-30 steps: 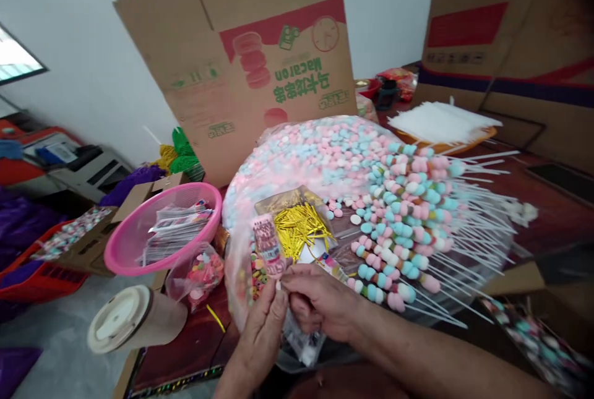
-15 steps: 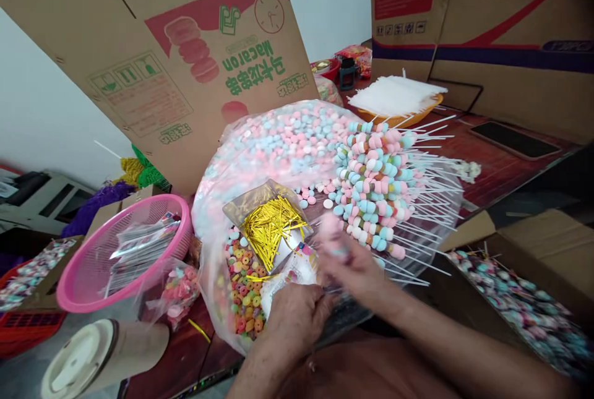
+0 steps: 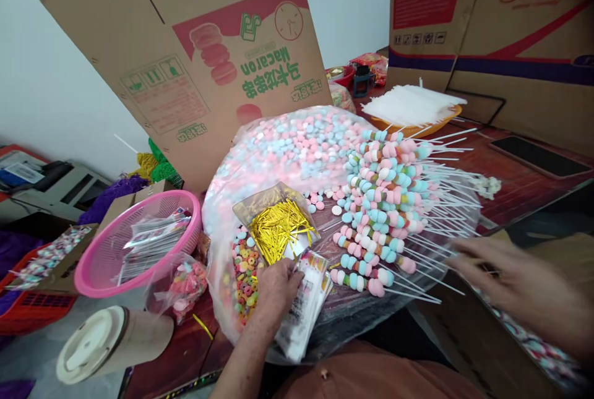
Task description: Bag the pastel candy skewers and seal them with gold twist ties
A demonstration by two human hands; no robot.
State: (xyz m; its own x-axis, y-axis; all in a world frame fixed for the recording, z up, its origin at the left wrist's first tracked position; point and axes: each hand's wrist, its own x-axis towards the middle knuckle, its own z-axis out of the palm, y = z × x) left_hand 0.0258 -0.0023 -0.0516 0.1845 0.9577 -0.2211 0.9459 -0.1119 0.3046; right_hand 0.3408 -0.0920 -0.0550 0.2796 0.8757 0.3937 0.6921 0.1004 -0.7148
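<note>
My left hand [image 3: 278,291] is closed at the lower edge of the gold twist ties [image 3: 281,229], beside a stack of printed clear bags [image 3: 306,306]. What its fingertips pinch is hidden. My right hand [image 3: 505,281], smeared by motion, is over the cardboard box at the right; whether it holds anything cannot be made out. Between the hands lies a pile of marshmallow skewers [image 3: 385,195], pink, blue and white, with their white sticks pointing right. Ring-shaped gummies [image 3: 245,275] are left of the twist ties.
Loose marshmallows [image 3: 297,139] fill plastic sheeting behind. A pink basket [image 3: 86,269] holds printed bags, with a lidded cup [image 3: 143,337] in front. White sticks [image 3: 413,105] lie in a yellow basket, near a phone [image 3: 542,154]. Packed skewers [image 3: 542,349] fill the right-hand box [image 3: 450,331].
My right hand has moved from the middle, where it held a pink marshmallow skewer, to the box at right. My left hand has shifted up towards the twist ties, uncovering the bags. The view has shifted.
</note>
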